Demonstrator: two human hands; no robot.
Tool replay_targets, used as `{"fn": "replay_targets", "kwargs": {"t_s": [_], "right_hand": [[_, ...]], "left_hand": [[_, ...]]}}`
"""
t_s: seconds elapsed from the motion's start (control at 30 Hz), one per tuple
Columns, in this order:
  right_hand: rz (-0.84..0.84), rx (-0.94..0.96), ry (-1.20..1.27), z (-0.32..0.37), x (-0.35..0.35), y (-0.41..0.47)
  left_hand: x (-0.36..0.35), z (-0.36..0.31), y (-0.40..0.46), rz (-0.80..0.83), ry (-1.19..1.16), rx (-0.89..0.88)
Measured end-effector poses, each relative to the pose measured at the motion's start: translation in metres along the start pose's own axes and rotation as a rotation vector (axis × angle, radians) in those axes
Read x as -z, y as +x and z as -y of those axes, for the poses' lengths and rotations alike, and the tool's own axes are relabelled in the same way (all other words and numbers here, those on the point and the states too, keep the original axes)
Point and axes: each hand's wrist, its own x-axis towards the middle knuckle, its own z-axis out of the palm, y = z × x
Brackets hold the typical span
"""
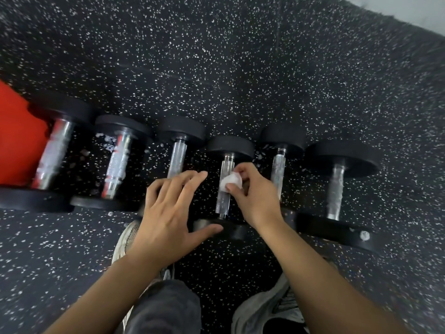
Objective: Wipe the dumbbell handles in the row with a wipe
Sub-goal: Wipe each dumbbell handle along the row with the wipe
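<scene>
Six dumbbells are laid side by side in a row on the speckled floor [240, 68].

The fourth dumbbell [226, 184] from the red mat [16, 131] is being worked. Its handle's long axis runs away from the person, one black end far, one near.

The wipe [230, 181], small, soft and crumpled, is pinched against that handle by the right hand [255, 196], grip closed on it.

The left hand [168, 213] is spread open, holding nothing, over the third dumbbell's near end.

Judged: dumbbells heavy, rigid, liable to roll; knurled steel handles give friction. The wipe is best held wrapped round the handle.
</scene>
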Motion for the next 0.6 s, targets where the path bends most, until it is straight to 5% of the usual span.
{"fn": "replay_targets", "kwargs": {"t_s": [0.3,0.5,0.6], "right_hand": [[-0.038,0.085,-0.296,-0.007,-0.016,-0.01],[-0.238,0.267,-0.172,-0.012,-0.004,-0.003],[-0.209,0.347,-0.234,-0.014,0.005,0.014]], "left_hand": [[-0.02,-0.004,0.008,0.023,-0.009,0.007],[-0.022,0.001,0.008,0.021,0.036,-0.028],[-0.021,0.002,0.007,0.021,0.04,-0.019]]}}
